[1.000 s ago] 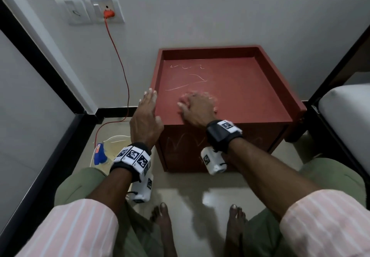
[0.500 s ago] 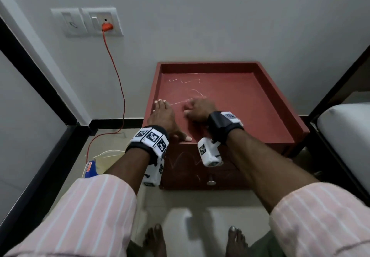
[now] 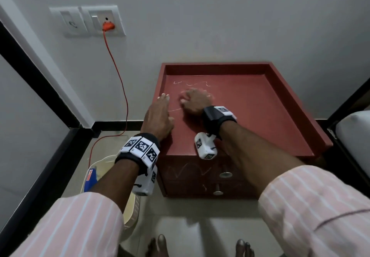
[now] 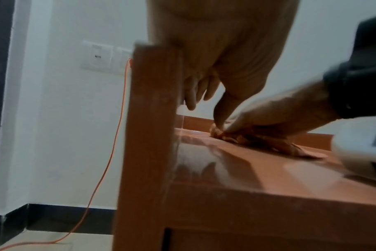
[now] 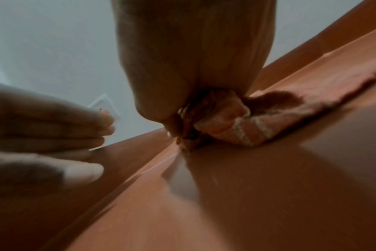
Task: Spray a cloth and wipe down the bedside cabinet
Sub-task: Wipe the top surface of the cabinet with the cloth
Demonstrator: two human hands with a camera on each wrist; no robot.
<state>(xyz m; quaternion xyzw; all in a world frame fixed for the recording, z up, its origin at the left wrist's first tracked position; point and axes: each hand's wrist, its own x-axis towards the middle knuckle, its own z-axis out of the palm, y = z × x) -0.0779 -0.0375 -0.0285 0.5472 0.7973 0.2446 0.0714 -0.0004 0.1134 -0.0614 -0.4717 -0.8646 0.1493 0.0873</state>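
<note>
**Bedside cabinet, top surface: cloth and two hands**

Item 1. Bedside cabinet (image 3: 260, 116): red-brown, raised rim on three sides, set against the grey wall. We note pale scribble marks (image 3: 192, 83) toward the back of its top, and two round drawer knobs (image 3: 225, 174) on its front.

Item 2. Cloth (image 5: 236, 125): pinkish, bunched, lying on the cabinet top in the left half, one flat end trailing out to the right.

Item 3. Right hand (image 3: 195, 101): fingers curled over the cloth, grasping it and pressing it against the cabinet top.

Item 4. Left hand (image 3: 159, 116): released, fingers straight, laid along the cabinet's left rim just beside the right hand, grasping nothing.

Item 5. Left of the cabinet: orange cable (image 3: 118, 76) plugged into a wall socket (image 3: 104, 21) and running down to the floor; a cream basin (image 3: 132, 206) on the floor holding a blue container (image 3: 90, 179).

Item 6. Right of the cabinet: a mattress edge (image 3: 354, 132).
</note>
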